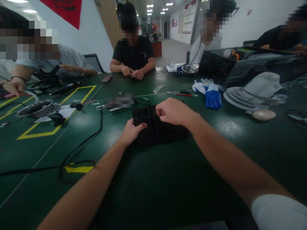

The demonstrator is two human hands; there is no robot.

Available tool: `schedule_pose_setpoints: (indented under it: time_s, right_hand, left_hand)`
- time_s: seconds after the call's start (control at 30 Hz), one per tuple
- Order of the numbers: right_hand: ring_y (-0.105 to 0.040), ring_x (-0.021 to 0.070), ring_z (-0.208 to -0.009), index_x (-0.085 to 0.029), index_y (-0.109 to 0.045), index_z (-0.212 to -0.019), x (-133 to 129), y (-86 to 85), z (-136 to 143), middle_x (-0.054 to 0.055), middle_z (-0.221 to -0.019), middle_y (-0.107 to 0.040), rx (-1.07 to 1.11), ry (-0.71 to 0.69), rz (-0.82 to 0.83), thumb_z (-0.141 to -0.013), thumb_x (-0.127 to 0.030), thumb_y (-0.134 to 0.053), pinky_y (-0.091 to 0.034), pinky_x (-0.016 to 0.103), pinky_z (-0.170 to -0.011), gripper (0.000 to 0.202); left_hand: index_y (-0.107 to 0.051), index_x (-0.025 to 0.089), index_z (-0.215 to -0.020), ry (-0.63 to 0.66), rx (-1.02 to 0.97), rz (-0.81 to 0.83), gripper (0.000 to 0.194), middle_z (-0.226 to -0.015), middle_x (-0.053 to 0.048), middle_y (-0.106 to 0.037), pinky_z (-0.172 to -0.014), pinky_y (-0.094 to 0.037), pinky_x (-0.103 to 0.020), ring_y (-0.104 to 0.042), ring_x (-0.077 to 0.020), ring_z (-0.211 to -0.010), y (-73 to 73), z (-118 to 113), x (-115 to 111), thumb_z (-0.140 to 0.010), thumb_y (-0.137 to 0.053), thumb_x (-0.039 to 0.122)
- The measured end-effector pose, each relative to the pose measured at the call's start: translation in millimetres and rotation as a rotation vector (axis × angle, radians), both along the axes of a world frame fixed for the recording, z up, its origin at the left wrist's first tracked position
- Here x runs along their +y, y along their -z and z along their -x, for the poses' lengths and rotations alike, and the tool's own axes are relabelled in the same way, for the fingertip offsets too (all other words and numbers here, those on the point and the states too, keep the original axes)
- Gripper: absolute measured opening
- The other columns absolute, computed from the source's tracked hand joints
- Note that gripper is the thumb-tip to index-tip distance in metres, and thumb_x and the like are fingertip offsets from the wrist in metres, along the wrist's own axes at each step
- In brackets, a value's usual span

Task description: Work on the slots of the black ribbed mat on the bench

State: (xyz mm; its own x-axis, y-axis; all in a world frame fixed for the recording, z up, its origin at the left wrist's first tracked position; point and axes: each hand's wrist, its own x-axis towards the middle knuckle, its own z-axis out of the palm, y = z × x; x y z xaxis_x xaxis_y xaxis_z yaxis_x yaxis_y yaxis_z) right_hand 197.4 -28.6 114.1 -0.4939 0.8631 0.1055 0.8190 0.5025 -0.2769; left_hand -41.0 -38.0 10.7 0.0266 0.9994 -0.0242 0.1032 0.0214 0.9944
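left hand (130, 131) grips near-left edge of black ribbed panel (158, 129) on green table (168, 185) — right hand (174, 111) closed, pinching its far edge. blue gloves (212, 95) far right.

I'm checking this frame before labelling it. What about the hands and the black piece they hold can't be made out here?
All in the head view:
- Right hand: its fingertips curl under, so what they pinch is hidden.
- Black ribbed piece: dark and blurred; what it is cannot be told, and the right hand covers its top edge.
- Left hand: only the thumb shows on the piece; its fingers lie behind the edge.
- Small item beyond it: pixelated.
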Motion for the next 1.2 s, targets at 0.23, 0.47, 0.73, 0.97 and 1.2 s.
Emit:
schedule_pose_setpoints:
  time_s: [0.23, 0.47, 0.73, 0.97, 1.2]
  right_hand:
    - [-0.070, 0.0260, -0.090, -0.021, -0.078, -0.094, -1.7, -3.4, 2.0, 0.009, -0.093, -0.076, -0.041, 0.035, -0.002, -0.089, -0.019, -0.073, -0.047, 0.037, -0.081, 0.007]
    - [-0.072, 0.0311, -0.098, -0.019, -0.082, -0.096, 1.0, 0.6, 1.2, 0.014, -0.100, -0.078, -0.044, 0.064, -0.026, -0.094, -0.028, -0.072, -0.051, 0.042, -0.090, 0.014]
    - [-0.072, 0.0294, -0.095, -0.019, -0.082, -0.091, 1.0, -0.5, -1.4, 0.013, -0.097, -0.078, -0.058, 0.076, -0.046, -0.099, -0.039, -0.071, -0.050, 0.041, -0.086, 0.024]
    - [-0.066, 0.0199, -0.082, -0.020, -0.078, -0.098, 7.0, 3.9, -7.1, 0.005, -0.093, -0.077, 0.072, -0.017, -0.093, -0.087, -0.024, -0.078, -0.045, 0.036, -0.082, 0.012]
    - [-0.066, 0.0204, -0.083, -0.018, -0.082, -0.099, 7.7, 3.6, -5.5, 0.007, -0.093, -0.078, 0.069, -0.008, -0.058, -0.087, -0.020, -0.077, -0.044, 0.035, -0.078, 0.013]
  left_hand:
    - [-0.075, 0.016, -0.095, -0.004, 0.004, -0.004, 0.043, -0.092, -0.006, -0.079, -0.084, -0.062, -0.041, -0.074, -0.0258, -0.085, 0.9, -2.2, 0.4, -0.061, -0.092, 0.039]
    - [-0.076, 0.015, -0.097, 0.001, 0.025, -0.026, 0.046, -0.094, -0.006, -0.079, -0.087, -0.063, -0.043, -0.074, -0.0260, -0.087, 1.0, -1.1, 1.6, -0.062, -0.092, 0.040]
    - [-0.075, 0.017, -0.097, 0.000, 0.028, -0.023, 0.045, -0.095, -0.006, -0.080, -0.086, -0.062, -0.042, -0.074, -0.0264, -0.088, -0.4, -2.0, 0.8, -0.062, -0.092, 0.039]
    - [-0.075, 0.017, -0.096, -0.002, 0.001, -0.017, 0.045, -0.094, -0.005, -0.079, -0.084, -0.062, -0.040, -0.074, -0.0247, -0.085, -0.5, -2.3, 0.5, -0.061, -0.093, 0.038]
    - [-0.074, 0.018, -0.092, -0.003, 0.016, -0.022, 0.043, -0.091, -0.003, -0.077, -0.078, -0.061, -0.038, -0.071, -0.0234, -0.082, -1.7, -3.7, 1.4, -0.058, -0.093, 0.038]
